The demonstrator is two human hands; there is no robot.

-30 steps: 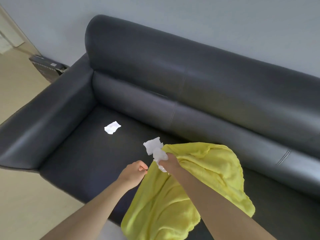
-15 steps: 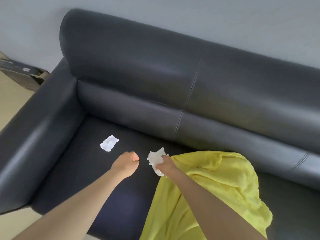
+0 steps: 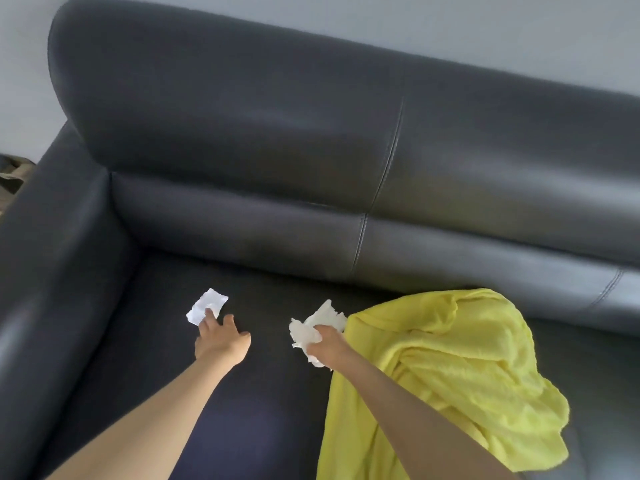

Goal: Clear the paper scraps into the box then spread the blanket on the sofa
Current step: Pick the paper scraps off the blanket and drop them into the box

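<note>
A small white paper scrap point(image 3: 207, 304) lies flat on the dark seat of the sofa point(image 3: 270, 393). My left hand point(image 3: 221, 341) reaches over it with fingers spread, and a fingertip touches the scrap's near edge. My right hand point(image 3: 323, 344) grips a bunch of crumpled white paper scraps point(image 3: 317, 323) just above the seat. A rumpled yellow blanket point(image 3: 446, 372) lies heaped on the seat to the right, partly under my right forearm, and hangs over the front edge.
The sofa's padded left armrest point(image 3: 52, 258) rises beside the scrap, and the tall backrest point(image 3: 277, 116) runs behind. A dark box point(image 3: 12, 174) shows partly on the floor past the armrest, at the left edge.
My left hand has opened from a loose fist and stretched forward to the lone scrap. The right hand keeps its bunch of paper. The view has shifted closer to the seat.
</note>
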